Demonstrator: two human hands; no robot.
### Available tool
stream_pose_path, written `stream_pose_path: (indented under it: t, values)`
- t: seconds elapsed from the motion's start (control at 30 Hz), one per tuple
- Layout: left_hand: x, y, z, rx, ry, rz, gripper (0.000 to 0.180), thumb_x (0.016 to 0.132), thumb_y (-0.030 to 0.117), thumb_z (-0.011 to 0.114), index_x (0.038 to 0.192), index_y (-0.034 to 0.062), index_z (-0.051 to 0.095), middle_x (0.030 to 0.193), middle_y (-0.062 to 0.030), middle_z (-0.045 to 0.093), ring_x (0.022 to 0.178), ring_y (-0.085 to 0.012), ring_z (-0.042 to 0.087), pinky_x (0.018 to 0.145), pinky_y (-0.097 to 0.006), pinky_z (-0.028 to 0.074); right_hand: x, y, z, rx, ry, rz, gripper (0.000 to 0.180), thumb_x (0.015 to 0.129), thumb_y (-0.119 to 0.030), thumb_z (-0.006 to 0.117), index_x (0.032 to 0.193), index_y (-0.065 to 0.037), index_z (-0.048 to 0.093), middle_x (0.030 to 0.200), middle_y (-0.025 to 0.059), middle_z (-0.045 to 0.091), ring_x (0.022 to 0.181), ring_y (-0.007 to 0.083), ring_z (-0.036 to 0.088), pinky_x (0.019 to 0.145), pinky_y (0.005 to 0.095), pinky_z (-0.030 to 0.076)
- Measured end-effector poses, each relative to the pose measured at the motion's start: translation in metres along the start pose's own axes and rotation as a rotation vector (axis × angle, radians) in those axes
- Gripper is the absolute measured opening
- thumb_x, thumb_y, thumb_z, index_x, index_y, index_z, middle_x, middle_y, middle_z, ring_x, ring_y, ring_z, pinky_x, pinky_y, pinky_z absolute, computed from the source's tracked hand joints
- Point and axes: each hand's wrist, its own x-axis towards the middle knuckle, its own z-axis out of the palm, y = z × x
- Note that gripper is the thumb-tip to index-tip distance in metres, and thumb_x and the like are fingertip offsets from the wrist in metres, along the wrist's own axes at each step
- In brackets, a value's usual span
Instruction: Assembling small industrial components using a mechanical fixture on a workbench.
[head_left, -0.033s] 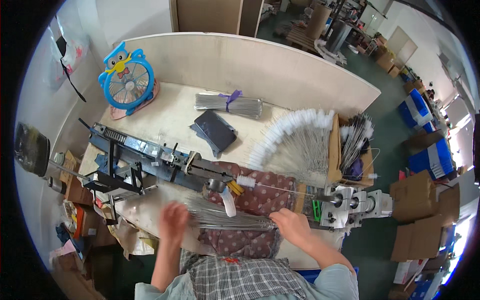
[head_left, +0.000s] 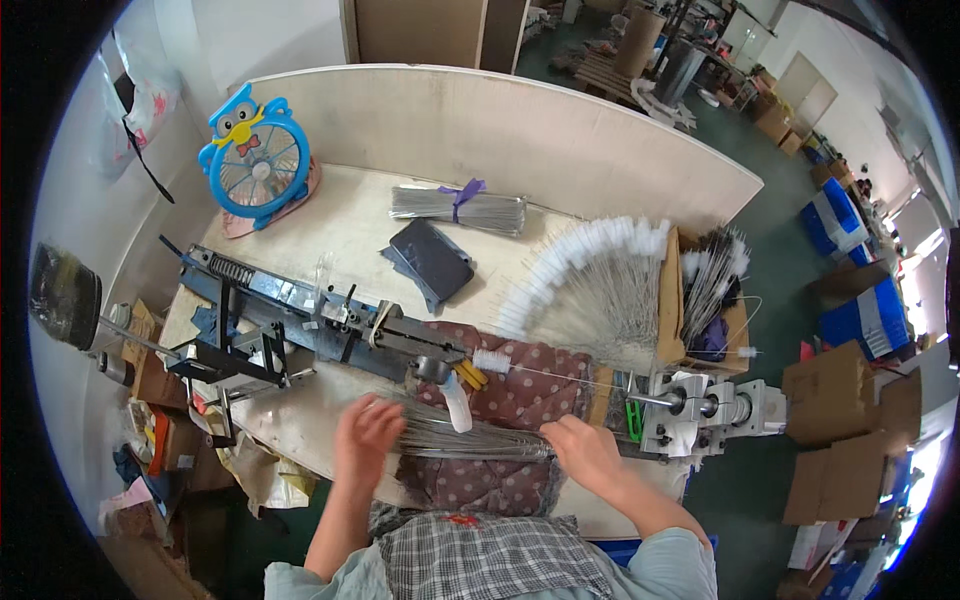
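Note:
A loose bundle of thin grey metal wires (head_left: 470,440) lies across the near side of the bench, over a brown polka-dot pad (head_left: 470,485). My right hand (head_left: 580,447) pinches the right end of the bundle. At its left end, my left hand (head_left: 368,430) is raised with loosely curled fingers apart and nothing visible in them. Just beyond the wires, a white-bristled brush (head_left: 490,362) on a long wire stem stretches between the long dark metal machine (head_left: 330,325) and the silver clamping unit (head_left: 710,410). A white curved nozzle (head_left: 457,402) hangs above the wires.
Finished white brushes (head_left: 590,270) fan out at the back right beside a cardboard box (head_left: 672,300). A tied wire bundle (head_left: 490,212), dark flat pads (head_left: 430,262) and a blue fan (head_left: 258,165) stand farther back. Yellow-handled pliers (head_left: 470,375) lie near the nozzle.
My left hand has moved slightly right, closer to the wires' left end, and is no longer smeared by motion. My right hand stays on the bundle's right end.

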Motion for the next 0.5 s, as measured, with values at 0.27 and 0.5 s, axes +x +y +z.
stream_pose_path:
  t: [0.27,0.5]
  values:
    - [-0.027,0.011,0.143,0.125,-0.24,-0.404,0.035,0.091,0.039,0.048,0.089,0.005,0.056,0.065,-0.0072,0.058,0.056,-0.0176,0.052,0.063,-0.034,0.047,0.009,-0.009,-0.006,-0.061,-0.067,0.04,0.014,0.079,-0.008,0.06,0.092,-0.004,0.059,0.08,0.0127,0.056,0.071,0.0311,0.062,0.058,0.0394,0.052]
    - [-0.046,0.024,0.089,0.031,-0.323,-0.491,0.064,0.094,0.057,0.026,0.096,0.0022,0.058,0.072,-0.0136,0.062,0.052,-0.0219,0.056,0.064,-0.039,0.049,0.008,0.007,-0.103,-0.298,-0.033,-0.012,0.02,0.073,0.003,0.057,0.092,-0.002,0.054,0.087,0.0144,0.054,0.076,0.0321,0.062,0.064,0.0384,0.052]
